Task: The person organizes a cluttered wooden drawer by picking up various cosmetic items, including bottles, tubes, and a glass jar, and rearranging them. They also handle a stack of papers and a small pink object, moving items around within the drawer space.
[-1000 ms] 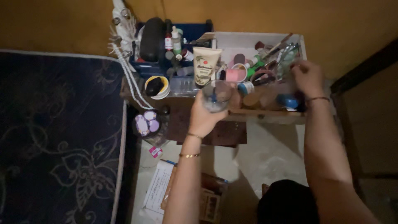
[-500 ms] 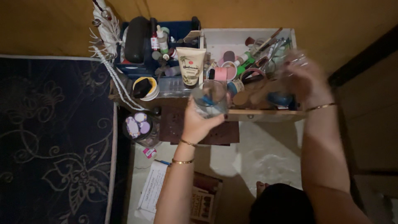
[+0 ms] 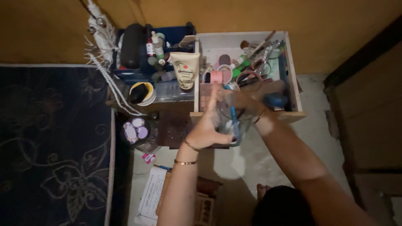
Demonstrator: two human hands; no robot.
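Left hand: the left hand (image 3: pixel 208 127) cups a clear glass cup (image 3: pixel 233 121) from its 9 o'clock side, palm against the wall, fingers stretched up along it, thumb wrapped low.
Right hand: the right hand (image 3: pixel 243 101) sits over the cup's mouth at its 12 o'clock, blurred; fingers bent inward, but whether they clamp anything I cannot tell.
Glass cup: held in the air just in front of the open drawer (image 3: pixel 293 79), a blue pen-like stick (image 3: pixel 233 119) standing inside it.
Drawer: pale wooden box, crowded with brushes, round pots, a pink jar (image 3: pixel 217 76) and a blue lid (image 3: pixel 275 99) at 3 o'clock of the right hand.
Cream tube: a beige tube (image 3: pixel 184 70) stands cap-down at 11 o'clock of the cup, beside the drawer's left wall.
Blue crate: a dark blue crate (image 3: pixel 176 35) at 11 o'clock holds bottles and a black case (image 3: pixel 132 39).
Yellow tub: a yellow-rimmed tub (image 3: pixel 142 93) lies at 9 o'clock of the tube.
Floor: a patterned dark rug (image 3: pixel 50 142) at 9 o'clock; papers (image 3: pixel 153 196) at 7 o'clock near the forearm.
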